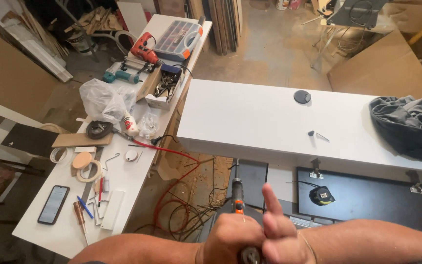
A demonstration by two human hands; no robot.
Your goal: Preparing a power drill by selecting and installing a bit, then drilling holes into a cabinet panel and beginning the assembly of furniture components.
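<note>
My left hand (pixel 230 237) is closed around the body of a grey and orange power screwdriver (pixel 237 193). The tool points away from me towards the edge of a long white panel (pixel 250 117). My right hand (pixel 280 233) presses against the left hand near the tool's rear end, with its index finger raised. Whether its other fingers grip the tool is hidden. A small screw (pixel 323 137) and a black knob (pixel 311 133) lie on the panel, and a black round cap (pixel 302 96) lies farther back.
A dark cloth (pixel 411 127) lies on the panel's right end. Below it a tape measure (pixel 322 195) sits on a black board. The white side table (pixel 133 181) at left holds a phone (pixel 53 204), tape rolls (pixel 87 166), a plastic bag (pixel 104 100), a red drill (pixel 144 47) and an organiser box (pixel 178 39). A red cable (pixel 172 200) trails on the floor.
</note>
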